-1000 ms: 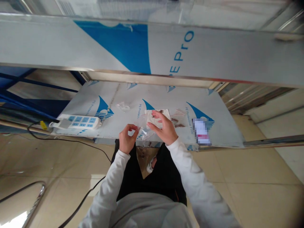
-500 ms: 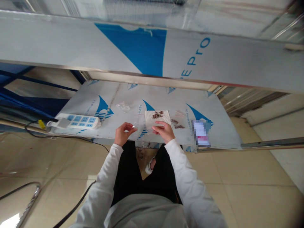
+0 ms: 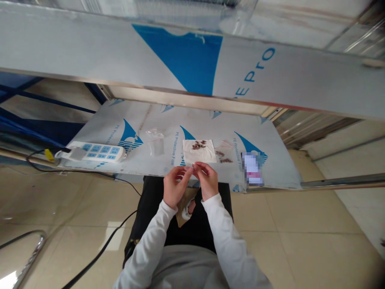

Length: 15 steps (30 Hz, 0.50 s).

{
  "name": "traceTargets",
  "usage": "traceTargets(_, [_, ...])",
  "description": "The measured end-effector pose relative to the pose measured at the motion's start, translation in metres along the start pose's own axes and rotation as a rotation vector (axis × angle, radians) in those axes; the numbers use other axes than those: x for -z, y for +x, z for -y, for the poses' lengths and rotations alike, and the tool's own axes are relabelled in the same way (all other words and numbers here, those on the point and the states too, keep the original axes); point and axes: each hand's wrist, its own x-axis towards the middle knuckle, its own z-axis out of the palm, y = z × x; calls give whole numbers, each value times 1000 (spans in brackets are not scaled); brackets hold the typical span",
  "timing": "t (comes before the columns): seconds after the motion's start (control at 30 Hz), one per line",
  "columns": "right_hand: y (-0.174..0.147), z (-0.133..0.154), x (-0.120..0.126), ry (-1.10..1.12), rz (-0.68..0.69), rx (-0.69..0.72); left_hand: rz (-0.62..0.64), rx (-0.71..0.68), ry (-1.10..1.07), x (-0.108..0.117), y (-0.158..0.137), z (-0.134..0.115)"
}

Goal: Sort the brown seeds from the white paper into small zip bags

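My left hand [image 3: 175, 185] and my right hand [image 3: 207, 180] meet at the shelf's front edge, fingertips pinched together. Whatever sits between them is too small to make out. Just beyond the fingers lies a white square sheet [image 3: 200, 155], with several small dark brown pieces [image 3: 199, 145] heaped toward its far side. To its right rests a clear plastic bag [image 3: 224, 146] beside more brown pieces [image 3: 221, 154], which may be inside the plastic. Clear plastic bags [image 3: 156, 146] lie flat on the shelf to the left of the sheet.
A white power strip [image 3: 102, 152] with a plug and black cable lies on the left of the film-covered shelf [image 3: 144, 116]. A phone [image 3: 253, 169], blurred out, lies at the right. A higher ledge [image 3: 90, 44] crosses in front. A metal chair leg [image 3: 33, 257] stands lower left.
My left hand has moved right to meet my right hand, which came slightly nearer to me. A clear bag now lies flat on the left, where less plastic lay before.
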Motion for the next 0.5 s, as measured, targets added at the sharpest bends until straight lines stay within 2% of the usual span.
traceTargets(0.07, [-8,-1,2,-76,23,39,3,59,-75,-5,-6,-1])
traceTargets(0.13, [-17,2,7,-255,49,137,-7,106,-111,-4,-6,1])
traceTargets(0.23, [-26,9,17,-654,101,413,15,180,-188,4,-4,4])
traceTargets(0.3, [-29,14,24,-834,164,571,75,237,-244,10,-5,4])
traceTargets(0.4, [-27,19,32,-928,275,654,155,325,-258,17,-9,4])
traceTargets(0.5, [-25,19,35,-1044,305,662,188,341,-77,21,-15,1])
